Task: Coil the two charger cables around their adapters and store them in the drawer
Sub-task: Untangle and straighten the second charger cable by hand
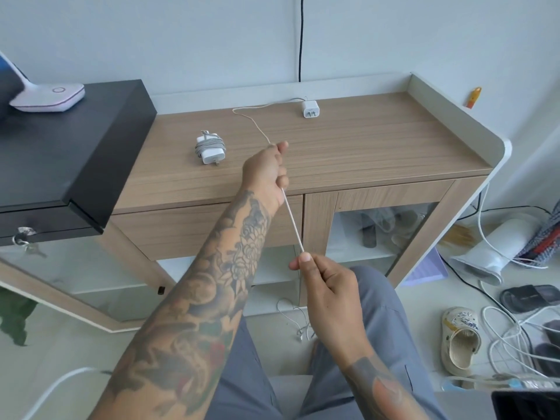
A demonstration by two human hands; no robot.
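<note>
Wooden tabletop [363, 147] carries both chargers; the drawer [188, 228] under its near edge is closed, so you'll need a free hand for it later.

Far-left adapter [209, 147] already has its cable wound on and looks done. It's a light, rigid block; lift it by the body, not the wraps.

Small adapter [310, 108] at the far edge is light and will likely skid if you tug.

Its thin cable [292, 219] is limp and looks smooth, so likely slippery. It runs taut between your hands, slack beyond. Your left hand [266, 174] has its fingers clenched round the cable; your right hand [325, 283] pinches the near end between thumb and forefinger. Reel gently, then hold the adapter body and wind from there.
</note>
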